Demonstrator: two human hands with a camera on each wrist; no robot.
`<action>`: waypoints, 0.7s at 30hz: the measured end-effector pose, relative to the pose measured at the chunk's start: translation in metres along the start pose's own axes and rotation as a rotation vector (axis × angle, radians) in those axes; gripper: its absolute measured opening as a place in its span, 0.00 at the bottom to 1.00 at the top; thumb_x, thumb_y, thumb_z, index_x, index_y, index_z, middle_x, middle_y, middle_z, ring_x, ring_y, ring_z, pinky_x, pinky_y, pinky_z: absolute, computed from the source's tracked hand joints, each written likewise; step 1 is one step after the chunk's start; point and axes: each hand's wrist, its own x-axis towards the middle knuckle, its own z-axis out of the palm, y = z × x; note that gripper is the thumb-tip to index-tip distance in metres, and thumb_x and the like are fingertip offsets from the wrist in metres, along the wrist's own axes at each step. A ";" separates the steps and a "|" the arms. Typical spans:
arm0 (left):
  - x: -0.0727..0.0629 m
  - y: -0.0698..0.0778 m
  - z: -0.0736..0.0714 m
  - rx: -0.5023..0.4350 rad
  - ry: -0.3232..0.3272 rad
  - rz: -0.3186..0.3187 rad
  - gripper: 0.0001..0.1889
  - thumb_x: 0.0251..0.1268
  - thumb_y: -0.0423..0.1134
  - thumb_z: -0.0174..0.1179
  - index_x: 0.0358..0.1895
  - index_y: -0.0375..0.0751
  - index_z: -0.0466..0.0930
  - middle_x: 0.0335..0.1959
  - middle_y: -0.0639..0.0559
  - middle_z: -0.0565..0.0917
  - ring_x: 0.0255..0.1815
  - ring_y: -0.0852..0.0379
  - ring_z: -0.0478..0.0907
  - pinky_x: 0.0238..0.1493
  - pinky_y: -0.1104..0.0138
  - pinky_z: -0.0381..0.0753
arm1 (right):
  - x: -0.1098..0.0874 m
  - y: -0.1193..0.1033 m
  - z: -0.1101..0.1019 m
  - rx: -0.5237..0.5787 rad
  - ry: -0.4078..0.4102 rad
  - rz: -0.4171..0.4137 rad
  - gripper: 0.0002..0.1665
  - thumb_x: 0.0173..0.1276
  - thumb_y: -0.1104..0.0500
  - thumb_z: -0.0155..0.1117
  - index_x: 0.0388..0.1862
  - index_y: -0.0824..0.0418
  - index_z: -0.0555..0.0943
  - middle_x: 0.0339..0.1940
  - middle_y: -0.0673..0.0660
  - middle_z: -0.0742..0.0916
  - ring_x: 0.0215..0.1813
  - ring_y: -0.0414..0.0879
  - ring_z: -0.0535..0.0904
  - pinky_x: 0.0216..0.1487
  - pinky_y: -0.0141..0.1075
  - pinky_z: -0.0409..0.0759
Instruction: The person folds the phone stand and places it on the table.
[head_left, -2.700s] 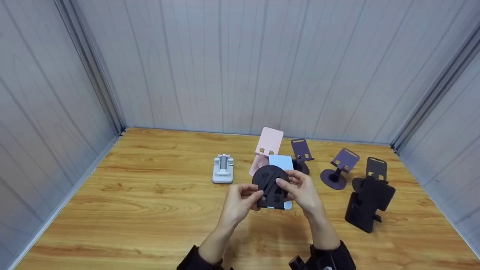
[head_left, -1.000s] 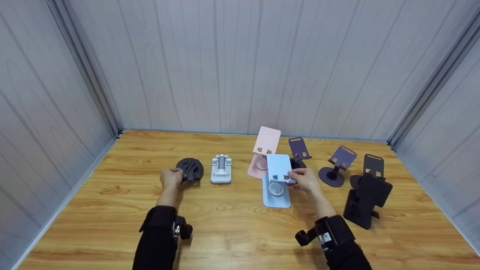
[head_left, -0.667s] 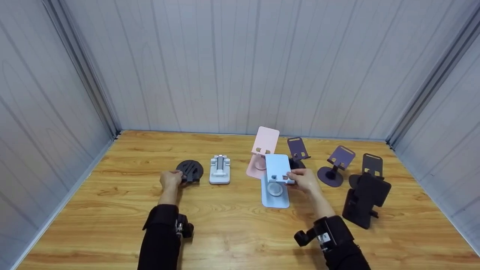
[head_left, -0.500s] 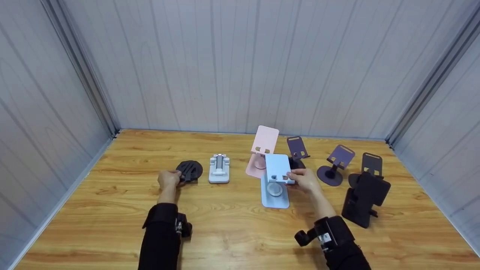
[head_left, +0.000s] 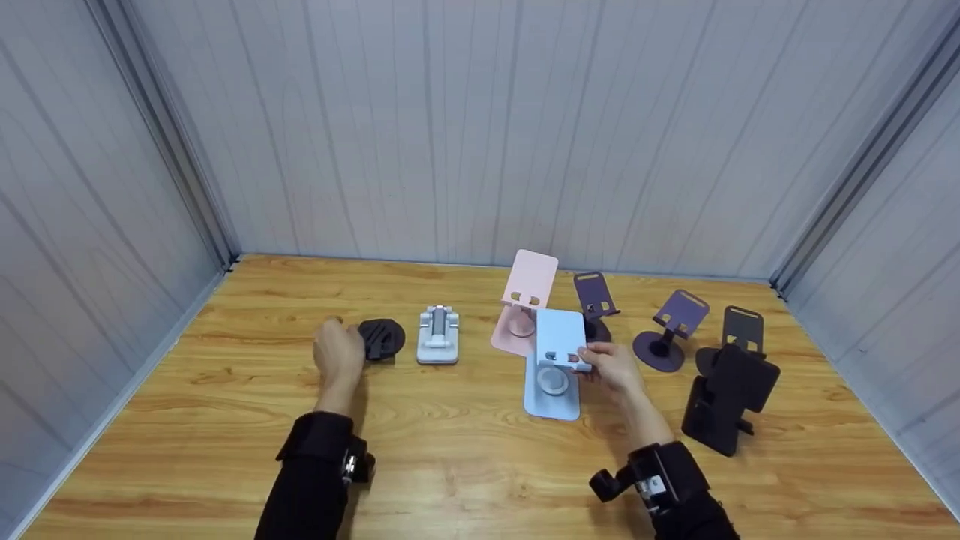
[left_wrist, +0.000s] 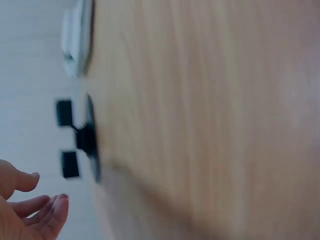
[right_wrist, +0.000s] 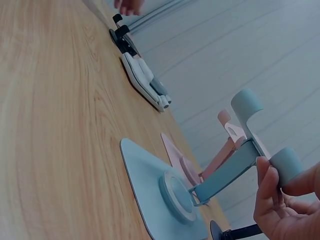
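Note:
My right hand (head_left: 615,369) pinches the lower right lip of a light blue phone stand (head_left: 560,334) between thumb and fingers. In the right wrist view its flat base lies on the table, with a hinged arm (right_wrist: 227,172) rising from a round disc. At the left, my left hand (head_left: 339,354) hovers beside a folded black round phone stand (head_left: 382,339). The left wrist view shows a gap between its loosely bent fingers (left_wrist: 54,220) and that black stand (left_wrist: 86,139), which rests on the table.
A folded white phone stand (head_left: 438,337) stands between the hands. Behind the blue one is a pink stand (head_left: 531,279). Rightward are two purple stands, one (head_left: 596,295) behind the blue stand and another (head_left: 682,311), a dark grey one (head_left: 742,330) and a large black one (head_left: 731,401).
Both hands held the black stand; it was set down at the left, and the left hand has let go and drawn back. The right hand went to the blue stand and shifted it slightly.

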 end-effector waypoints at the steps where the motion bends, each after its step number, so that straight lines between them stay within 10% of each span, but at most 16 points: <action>1: -0.003 0.005 0.002 -0.015 0.005 0.036 0.16 0.72 0.30 0.49 0.55 0.19 0.75 0.51 0.24 0.79 0.48 0.32 0.80 0.47 0.48 0.82 | -0.001 0.000 0.000 -0.007 0.012 -0.005 0.16 0.74 0.70 0.51 0.53 0.84 0.71 0.22 0.49 0.84 0.24 0.36 0.81 0.29 0.25 0.82; 9: -0.042 0.058 0.027 -0.179 0.009 0.255 0.13 0.66 0.29 0.58 0.49 0.22 0.79 0.39 0.32 0.85 0.40 0.40 0.83 0.43 0.53 0.85 | -0.013 -0.003 0.001 -0.036 0.041 -0.037 0.16 0.74 0.70 0.50 0.53 0.83 0.72 0.25 0.50 0.85 0.26 0.38 0.82 0.30 0.26 0.82; 14: -0.075 0.079 0.041 -0.308 -0.146 0.327 0.12 0.63 0.29 0.61 0.45 0.22 0.80 0.34 0.34 0.85 0.35 0.42 0.84 0.39 0.56 0.86 | -0.028 -0.015 0.003 -0.027 0.052 -0.062 0.16 0.74 0.69 0.51 0.54 0.82 0.72 0.26 0.51 0.85 0.29 0.38 0.82 0.30 0.27 0.83; 21: -0.107 0.089 0.057 -0.421 -0.392 0.260 0.17 0.66 0.32 0.60 0.48 0.17 0.78 0.38 0.30 0.85 0.38 0.41 0.84 0.42 0.59 0.87 | -0.052 -0.037 0.007 0.000 0.021 -0.109 0.12 0.75 0.68 0.51 0.50 0.78 0.73 0.25 0.49 0.86 0.29 0.38 0.83 0.30 0.28 0.81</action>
